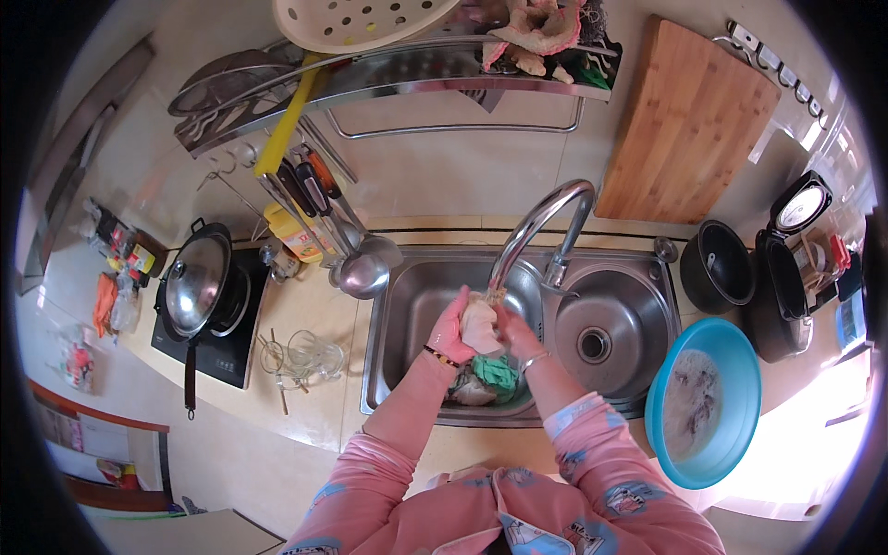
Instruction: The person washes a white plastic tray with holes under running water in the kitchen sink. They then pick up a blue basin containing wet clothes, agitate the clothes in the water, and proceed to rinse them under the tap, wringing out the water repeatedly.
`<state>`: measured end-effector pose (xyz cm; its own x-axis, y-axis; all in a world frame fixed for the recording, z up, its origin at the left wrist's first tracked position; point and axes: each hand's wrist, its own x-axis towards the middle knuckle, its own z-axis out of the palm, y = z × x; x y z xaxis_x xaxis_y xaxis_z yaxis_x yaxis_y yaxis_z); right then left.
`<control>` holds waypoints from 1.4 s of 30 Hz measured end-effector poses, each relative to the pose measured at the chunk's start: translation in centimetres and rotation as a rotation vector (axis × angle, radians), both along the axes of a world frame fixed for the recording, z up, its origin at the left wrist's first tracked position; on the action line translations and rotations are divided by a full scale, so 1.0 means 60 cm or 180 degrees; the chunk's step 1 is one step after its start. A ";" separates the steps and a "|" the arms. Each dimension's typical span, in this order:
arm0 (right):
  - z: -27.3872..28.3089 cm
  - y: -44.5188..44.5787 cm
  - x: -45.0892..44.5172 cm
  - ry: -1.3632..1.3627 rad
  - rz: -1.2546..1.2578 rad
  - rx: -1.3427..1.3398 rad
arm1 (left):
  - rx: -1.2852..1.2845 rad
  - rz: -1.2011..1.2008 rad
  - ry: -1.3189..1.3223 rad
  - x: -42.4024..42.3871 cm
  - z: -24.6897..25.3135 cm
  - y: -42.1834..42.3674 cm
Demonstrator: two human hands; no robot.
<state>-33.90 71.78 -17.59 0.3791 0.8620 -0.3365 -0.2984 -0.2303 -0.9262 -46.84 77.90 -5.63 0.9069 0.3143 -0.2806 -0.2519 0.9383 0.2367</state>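
A wet, pale cloth [480, 326] is held between my two hands beneath the spout of the chrome faucet [538, 225]. My left hand [449, 331] cups it from the left, with the thumb pointing up. On the other side, my right hand [517, 334] grips its edge, its fingers partly hidden. Below them, in the left sink basin [420, 305], lie a green cloth [496, 374] and a bunched whitish cloth [473, 392]. The round right basin [610, 298] has its drain [594, 345] exposed.
A blue plastic basin [749, 409] of cloudy, sudsy water stands right of the sink. Glass mugs [316, 354] and a lidded wok [198, 284] on a cooktop are to the left. Ladles [364, 274] hang low at the sink's back left. A wooden cutting board [687, 118] leans behind.
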 end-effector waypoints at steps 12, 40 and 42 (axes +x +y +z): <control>0.156 -0.018 -0.077 -0.1064 -0.0133 0.0236 | 0.0222 0.0352 0.0887 -0.049 -0.081 0.034; 0.188 0.008 -0.109 -0.3724 -0.0666 0.0307 | 0.1855 0.0391 0.0685 0.000 -0.097 -0.003; 0.173 0.021 -0.036 -0.3281 -0.0761 -0.0578 | 0.1517 0.0482 0.1529 0.025 -0.073 -0.032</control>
<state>-36.08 73.03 -7.23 0.7057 0.6972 0.1264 0.5520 -0.4292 -0.7149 -45.36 75.95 -10.00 0.6531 0.6163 -0.4399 -0.1360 0.6670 0.7325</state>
